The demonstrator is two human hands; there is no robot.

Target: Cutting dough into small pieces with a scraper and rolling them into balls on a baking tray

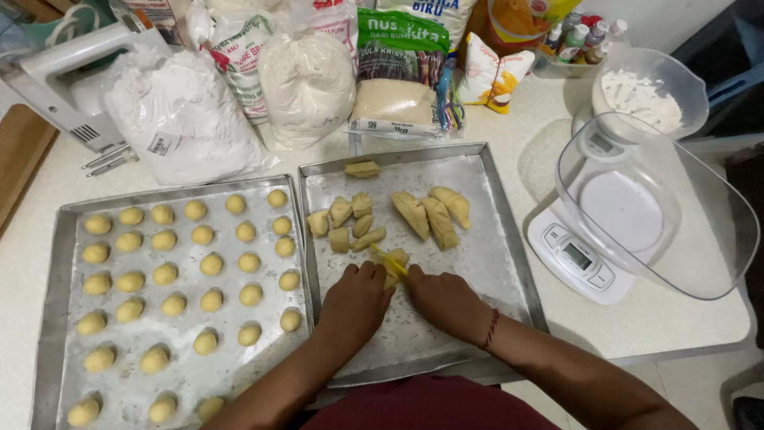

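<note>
On the left tray (56, 263) I count rows of rolled dough balls (211, 264), done. My left hand (356, 301) pinches a dough piece (395, 263); my right hand (446, 299) grips a yellow cutter (387, 260) (uncut dough strips (426, 216) remain).

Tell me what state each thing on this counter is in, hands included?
Left tray: filled with rows of rolled dough balls.
Right tray: floured, holding cut dough pieces.
Left hand: closed over a dough piece, steadying it.
Right hand: gripping a small yellow cutter, pressed onto the dough.
Scale: its clear bowl is empty.
Far bowl: holds some white flour.
Flour bags: tied shut.
</note>
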